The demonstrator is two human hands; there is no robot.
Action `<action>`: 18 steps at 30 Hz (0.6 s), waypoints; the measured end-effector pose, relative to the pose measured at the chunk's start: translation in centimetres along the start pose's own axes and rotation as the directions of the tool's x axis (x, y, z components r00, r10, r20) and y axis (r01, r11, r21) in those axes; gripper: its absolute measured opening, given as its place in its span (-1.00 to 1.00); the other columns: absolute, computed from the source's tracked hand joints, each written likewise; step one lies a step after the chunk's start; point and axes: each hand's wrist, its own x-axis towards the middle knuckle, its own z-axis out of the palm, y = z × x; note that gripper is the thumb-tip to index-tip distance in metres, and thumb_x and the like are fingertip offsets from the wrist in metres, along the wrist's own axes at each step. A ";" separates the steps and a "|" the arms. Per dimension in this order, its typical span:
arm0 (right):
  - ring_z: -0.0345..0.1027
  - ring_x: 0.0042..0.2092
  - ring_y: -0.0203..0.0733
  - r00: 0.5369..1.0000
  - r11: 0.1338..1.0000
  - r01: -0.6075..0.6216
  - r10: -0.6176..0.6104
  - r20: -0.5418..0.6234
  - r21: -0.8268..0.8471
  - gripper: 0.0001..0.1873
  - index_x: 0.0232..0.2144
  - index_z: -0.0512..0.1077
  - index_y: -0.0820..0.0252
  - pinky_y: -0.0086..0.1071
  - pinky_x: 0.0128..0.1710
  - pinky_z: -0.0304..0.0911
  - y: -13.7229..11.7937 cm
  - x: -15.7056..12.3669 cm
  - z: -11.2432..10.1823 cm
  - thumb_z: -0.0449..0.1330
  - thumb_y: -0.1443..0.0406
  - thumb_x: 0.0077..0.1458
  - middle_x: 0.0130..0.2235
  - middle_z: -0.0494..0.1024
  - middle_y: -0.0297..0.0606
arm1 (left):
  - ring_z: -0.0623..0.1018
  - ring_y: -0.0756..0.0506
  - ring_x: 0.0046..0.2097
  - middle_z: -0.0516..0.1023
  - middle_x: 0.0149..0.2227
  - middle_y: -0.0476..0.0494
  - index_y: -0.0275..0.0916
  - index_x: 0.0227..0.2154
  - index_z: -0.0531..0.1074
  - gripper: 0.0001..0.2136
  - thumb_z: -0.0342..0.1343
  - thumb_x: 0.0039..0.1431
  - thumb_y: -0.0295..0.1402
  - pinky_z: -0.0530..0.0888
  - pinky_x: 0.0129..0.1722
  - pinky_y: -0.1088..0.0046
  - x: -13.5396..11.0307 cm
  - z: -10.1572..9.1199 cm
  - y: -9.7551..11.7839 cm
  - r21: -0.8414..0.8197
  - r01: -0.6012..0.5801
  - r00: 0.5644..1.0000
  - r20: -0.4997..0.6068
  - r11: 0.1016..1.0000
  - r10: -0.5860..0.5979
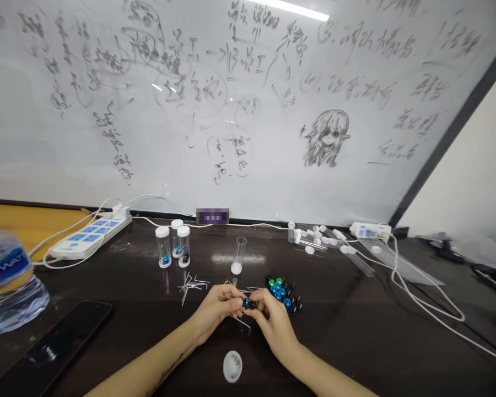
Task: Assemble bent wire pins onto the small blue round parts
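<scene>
Just in front of the loose parts, both hands meet over one small blue-and-black part. My left hand is closed, its thumb and fingers pinching the blue end; a thin metal rod shows along its fingers. My right hand pinches the black end. The kind of part cannot be made out, as fingertips cover much of it. Thin L-shaped hex keys lie left of the hands, and another hex key lies below them. Right of my fingers is a cluster of small blue, green and black parts.
A clear tube stands on its white cap beyond the hands. Several capped tubes hold parts at left. A white cap lies near me. Phone, water bottle, power strip, and loose tubes and caps surround the work area.
</scene>
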 end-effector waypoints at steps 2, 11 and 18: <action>0.23 -0.46 -0.27 1.000 1.000 -0.008 0.008 0.008 0.007 -0.92 -0.40 0.36 0.17 -0.46 -0.44 0.14 0.0 0.1 -0.1 0.18 0.30 0.12 -0.47 0.40 -0.38 | 0.43 0.04 -0.51 0.51 -0.55 -0.09 -0.36 -0.44 0.53 -0.86 0.29 -0.06 -0.38 0.31 -0.46 0.54 0.0 0.0 0.0 -0.003 0.009 1.000 -0.002 1.000 -0.010; 0.23 -0.49 -0.26 1.000 1.000 -0.002 0.002 -0.017 0.006 -0.90 -0.39 0.37 0.15 -0.45 -0.46 0.13 0.1 0.2 0.0 0.21 0.26 0.09 -0.49 0.41 -0.39 | 0.47 0.00 -0.48 0.54 -0.53 -0.11 -0.35 -0.46 0.56 -0.85 0.32 -0.12 -0.38 0.36 -0.41 0.50 0.1 -0.1 -0.1 0.013 0.008 0.999 -0.038 1.000 -0.007; 0.24 -0.53 -0.29 0.996 0.996 -0.061 0.056 0.072 0.061 -0.72 -0.54 0.32 0.18 -0.46 -0.49 0.10 -0.1 0.2 -0.1 0.11 0.23 0.19 -0.58 0.43 -0.40 | 0.47 0.00 -0.46 0.56 -0.50 -0.13 -0.35 -0.47 0.57 -0.84 0.34 -0.15 -0.37 0.38 -0.34 0.46 0.1 -0.1 -0.1 -0.013 0.035 0.998 -0.042 0.999 -0.036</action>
